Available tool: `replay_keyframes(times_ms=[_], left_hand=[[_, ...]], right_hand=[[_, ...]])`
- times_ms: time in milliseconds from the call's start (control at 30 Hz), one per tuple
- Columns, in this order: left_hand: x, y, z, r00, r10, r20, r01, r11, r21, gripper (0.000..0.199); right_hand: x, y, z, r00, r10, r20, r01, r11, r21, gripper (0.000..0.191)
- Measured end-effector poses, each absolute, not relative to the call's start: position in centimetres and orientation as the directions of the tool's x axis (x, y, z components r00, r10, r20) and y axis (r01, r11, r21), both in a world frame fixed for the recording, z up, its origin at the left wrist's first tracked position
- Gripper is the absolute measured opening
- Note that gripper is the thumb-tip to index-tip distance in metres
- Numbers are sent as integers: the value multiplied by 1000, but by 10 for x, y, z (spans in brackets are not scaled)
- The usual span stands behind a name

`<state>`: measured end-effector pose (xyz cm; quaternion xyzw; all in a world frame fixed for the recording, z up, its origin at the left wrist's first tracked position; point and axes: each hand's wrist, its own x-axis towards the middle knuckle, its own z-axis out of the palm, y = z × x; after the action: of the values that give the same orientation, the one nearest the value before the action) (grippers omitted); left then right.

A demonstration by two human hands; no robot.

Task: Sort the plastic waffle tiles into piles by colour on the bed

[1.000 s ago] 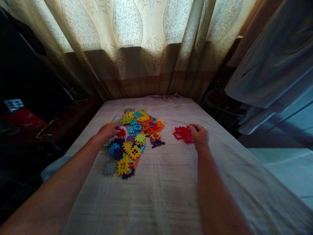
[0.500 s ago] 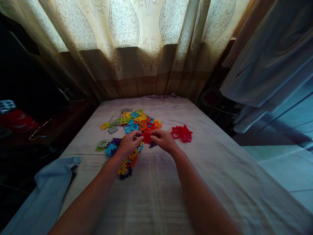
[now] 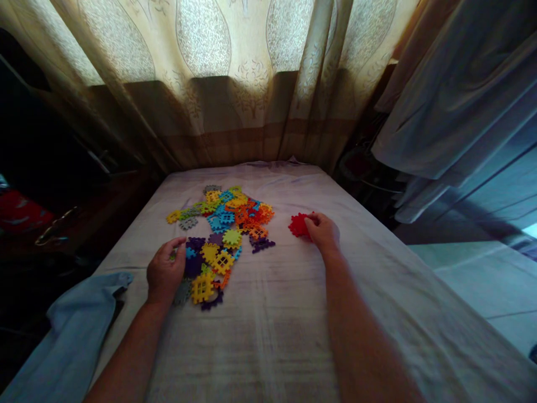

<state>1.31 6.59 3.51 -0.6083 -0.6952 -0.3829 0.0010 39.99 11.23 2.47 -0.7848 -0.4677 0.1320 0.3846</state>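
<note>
My right hand (image 3: 325, 232) pinches a red interlocking plastic piece (image 3: 298, 225) with toothed edges, at the small red group on the right side of the bed. The fingers partly cover that group, so I cannot tell how many pieces lie beneath. My left hand (image 3: 164, 270) is at the left edge of the near pile, its fingers loosely bent and apart from the thumb, holding nothing I can see. Beside it are a dark purple piece (image 3: 193, 266) and yellow window-shaped pieces (image 3: 203, 287). A light green gear-like piece (image 3: 232, 238) lies in the middle of the pile.
Farther back spreads a mixed heap with blue pieces (image 3: 221, 219) and orange pieces (image 3: 247, 215). A pale sheet (image 3: 268, 336) covers the bed. Light blue cloth (image 3: 79, 319) hangs over the left edge. Curtains (image 3: 247, 112) stand behind; clothes (image 3: 444, 112) hang at right.
My hands have moved apart from the middle, where both held a red piece. The right carried it rightward to the red group; the left moved left to the near pile.
</note>
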Motion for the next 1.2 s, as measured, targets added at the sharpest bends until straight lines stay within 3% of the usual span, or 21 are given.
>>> replay_keyframes(times_ms=[133, 267, 500, 600, 867, 1200], left_hand=[[-12, 62, 25, -397, 801, 449, 807, 72, 586, 35], [-20, 65, 16, -473, 811, 344, 748, 162, 644, 38], [-19, 72, 14, -481, 836, 266, 701, 183, 690, 37], [-19, 72, 14, -486, 834, 261, 682, 175, 710, 35], [-22, 73, 9, -472, 842, 261, 642, 126, 756, 37], [-25, 77, 4, -456, 854, 249, 642, 123, 757, 36]], right_hand=[[403, 110, 22, 542, 825, 162, 686, -323, -652, 30], [402, 109, 25, 554, 791, 261, 734, -316, -601, 32], [345, 108, 34, 299, 898, 323, 843, -90, -531, 28], [314, 116, 39, 162, 940, 302, 880, 0, -474, 29], [285, 162, 47, 75, 988, 134, 968, -40, -247, 34], [277, 161, 35, 186, 979, 78, 925, -148, -350, 19]])
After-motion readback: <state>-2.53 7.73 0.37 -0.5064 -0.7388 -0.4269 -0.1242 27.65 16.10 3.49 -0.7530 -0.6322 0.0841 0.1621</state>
